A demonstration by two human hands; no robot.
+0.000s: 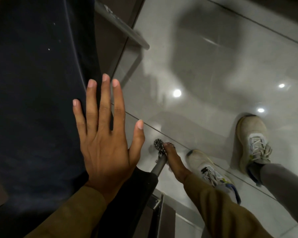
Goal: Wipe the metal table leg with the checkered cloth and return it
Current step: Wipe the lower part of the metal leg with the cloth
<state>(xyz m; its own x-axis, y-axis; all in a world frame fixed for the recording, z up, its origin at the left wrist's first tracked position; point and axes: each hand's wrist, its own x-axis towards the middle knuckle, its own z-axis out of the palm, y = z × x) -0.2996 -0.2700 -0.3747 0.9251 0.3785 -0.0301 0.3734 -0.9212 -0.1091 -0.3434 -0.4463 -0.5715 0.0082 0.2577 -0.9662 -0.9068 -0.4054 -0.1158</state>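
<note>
Right hand [173,162] pinches the checkered cloth [159,147] against the metal leg's [159,166] foot; left hand [105,140] spread flat on the dark surface [33,83].

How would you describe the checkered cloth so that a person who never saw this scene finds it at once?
Start at the glossy grey tiled floor, then follow the right hand down to the metal table leg. The checkered cloth is bunched around the leg's lower end under the fingertips. It is the only black-and-white patterned thing; the shoes nearby are plain pale.
</note>
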